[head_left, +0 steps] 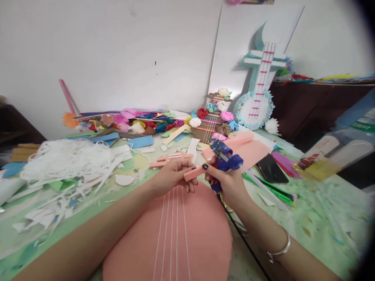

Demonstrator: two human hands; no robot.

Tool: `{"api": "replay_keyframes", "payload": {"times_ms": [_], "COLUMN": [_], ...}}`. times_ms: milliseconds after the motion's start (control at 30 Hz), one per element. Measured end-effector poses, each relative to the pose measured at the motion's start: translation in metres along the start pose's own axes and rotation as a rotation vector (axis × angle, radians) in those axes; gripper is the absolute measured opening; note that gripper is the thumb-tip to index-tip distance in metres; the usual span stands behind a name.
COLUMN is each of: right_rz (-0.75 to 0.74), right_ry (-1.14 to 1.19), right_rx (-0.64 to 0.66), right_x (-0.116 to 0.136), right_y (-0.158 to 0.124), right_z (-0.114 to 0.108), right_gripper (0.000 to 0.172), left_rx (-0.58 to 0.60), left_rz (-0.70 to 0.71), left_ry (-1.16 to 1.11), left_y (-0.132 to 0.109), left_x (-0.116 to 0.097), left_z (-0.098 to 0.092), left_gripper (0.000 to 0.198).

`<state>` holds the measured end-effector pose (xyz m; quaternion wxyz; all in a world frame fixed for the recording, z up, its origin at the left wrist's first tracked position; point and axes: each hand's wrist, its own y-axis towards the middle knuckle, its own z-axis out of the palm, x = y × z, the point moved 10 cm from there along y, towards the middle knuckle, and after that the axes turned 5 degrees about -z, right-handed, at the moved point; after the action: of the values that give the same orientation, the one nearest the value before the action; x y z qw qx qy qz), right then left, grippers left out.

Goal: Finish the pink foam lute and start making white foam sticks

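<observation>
My left hand (175, 176) has its fingers closed around a small pink foam strip (193, 173), held above the tabletop. In my right hand (227, 179) is a blue hot glue gun (224, 156), with a clear glue stick (263, 187) coming out of its back end. My right thumb lies at the strip's right end. Below both hands lies a pink paper-covered instrument body (134, 246) with several white strings running along it. Its pink headpiece (171, 158) shows beyond my left hand. The gun's nozzle is hard to make out.
Tangled white paper shreds (67, 160) lie to the left. A blue-white craft lute (260, 89) and a brown flowered one (212, 121) stand behind. On the right are a phone (272, 168), green-handled scissors (275, 189) and a bottle with yellow liquid (331, 152). A black cord (246, 238) trails down.
</observation>
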<state>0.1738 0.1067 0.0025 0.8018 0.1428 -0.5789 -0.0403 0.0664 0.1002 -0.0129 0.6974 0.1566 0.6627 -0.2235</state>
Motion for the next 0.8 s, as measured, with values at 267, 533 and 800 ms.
{"api": "replay_keyframes", "payload": {"times_ms": [267,533,800], "right_rz": [0.027,0.029,0.032], "right_ry": [0.041,0.066,0.124], "right_rx": [-0.016,-0.024,-0.024], "right_x": [0.0003,-0.0013,-0.0037], "right_y": [-0.0004,-0.0004,-0.0004], "right_z": [0.0016,0.001,0.0006], "right_gripper": [0.027,0.027,0.026], "left_rx": [-0.019,-0.005,-0.001], "left_rz": [-0.015,-0.007,-0.001], "left_ry": [-0.095,-0.087,-0.069], "left_y": [0.0001,-0.0003,0.0007], "left_x": [0.0009,0.002,0.0024], "left_z": [-0.001,-0.0008,0.0011], "left_gripper": [0.021,0.025,0.022]}}
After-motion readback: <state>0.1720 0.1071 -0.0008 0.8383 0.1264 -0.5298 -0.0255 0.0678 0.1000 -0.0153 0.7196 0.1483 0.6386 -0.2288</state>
